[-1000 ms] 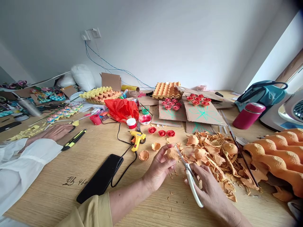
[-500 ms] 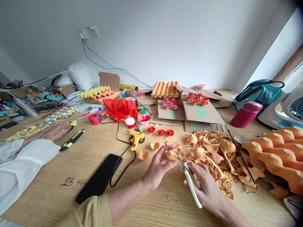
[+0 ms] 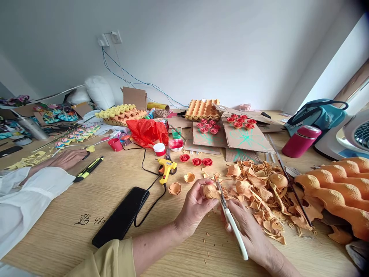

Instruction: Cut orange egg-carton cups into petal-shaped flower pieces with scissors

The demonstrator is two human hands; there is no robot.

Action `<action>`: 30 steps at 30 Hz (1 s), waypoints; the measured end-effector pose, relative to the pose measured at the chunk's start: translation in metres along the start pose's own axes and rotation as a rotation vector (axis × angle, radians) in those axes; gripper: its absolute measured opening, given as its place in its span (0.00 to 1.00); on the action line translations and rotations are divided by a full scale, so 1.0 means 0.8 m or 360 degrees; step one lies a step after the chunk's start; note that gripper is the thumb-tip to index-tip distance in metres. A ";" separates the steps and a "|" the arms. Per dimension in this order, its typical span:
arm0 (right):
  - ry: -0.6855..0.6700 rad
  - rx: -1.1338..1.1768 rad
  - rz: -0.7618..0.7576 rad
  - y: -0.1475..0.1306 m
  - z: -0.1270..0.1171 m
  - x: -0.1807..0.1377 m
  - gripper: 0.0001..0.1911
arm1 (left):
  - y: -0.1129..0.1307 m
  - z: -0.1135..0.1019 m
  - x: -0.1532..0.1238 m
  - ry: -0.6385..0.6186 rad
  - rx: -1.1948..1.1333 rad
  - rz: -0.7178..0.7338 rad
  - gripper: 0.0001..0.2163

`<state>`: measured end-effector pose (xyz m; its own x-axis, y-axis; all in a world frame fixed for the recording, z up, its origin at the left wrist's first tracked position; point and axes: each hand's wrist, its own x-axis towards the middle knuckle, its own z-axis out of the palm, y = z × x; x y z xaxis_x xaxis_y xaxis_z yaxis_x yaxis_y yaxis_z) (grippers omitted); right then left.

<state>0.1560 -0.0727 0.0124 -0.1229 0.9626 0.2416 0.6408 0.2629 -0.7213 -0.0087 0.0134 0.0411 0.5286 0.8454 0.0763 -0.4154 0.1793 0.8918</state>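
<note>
My left hand (image 3: 193, 209) pinches an orange egg-carton cup (image 3: 210, 191) between thumb and fingers. White-handled scissors (image 3: 235, 231) are in my right hand (image 3: 249, 231), their blades pointing up and away at the right edge of the cup. Two cut orange cups with petal-shaped rims, one a larger cup (image 3: 175, 188) and one a smaller cup (image 3: 189, 177), stand left of my hands. Beyond them sit several red paper roses (image 3: 196, 161). A heap of orange carton scraps (image 3: 259, 192) lies just right of the scissors.
A yellow glue gun (image 3: 166, 169) with a black cord and a black phone (image 3: 121, 217) lie to the left. Orange egg trays (image 3: 340, 184) and a red bottle (image 3: 301, 141) stand right. At far left a co-worker's hand (image 3: 67, 158) rests near a utility knife (image 3: 88, 169).
The scissors have turned slightly more upright, their blades now apart against the cup's right edge. My left hand still holds the cup in nearly the same place.
</note>
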 end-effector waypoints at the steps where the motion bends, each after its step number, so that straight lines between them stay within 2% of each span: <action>1: -0.0005 0.0010 -0.0006 0.000 0.000 0.000 0.17 | 0.001 0.001 -0.001 0.0005 -0.0009 -0.0006 0.19; 9: 0.0029 0.0064 -0.0042 0.002 0.003 0.001 0.17 | 0.001 0.003 -0.003 0.0020 -0.0090 -0.0048 0.19; 23: 0.0123 0.0067 -0.0028 -0.003 -0.002 -0.002 0.13 | 0.001 -0.004 0.001 -0.0095 -0.0149 -0.0085 0.20; 30: 0.0060 0.0092 -0.0029 -0.004 -0.002 -0.002 0.15 | 0.000 -0.005 0.003 -0.0078 -0.0181 -0.0116 0.21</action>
<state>0.1552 -0.0756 0.0156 -0.1051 0.9547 0.2785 0.5935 0.2849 -0.7527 -0.0103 0.0174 0.0395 0.5949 0.8029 0.0371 -0.4542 0.2977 0.8397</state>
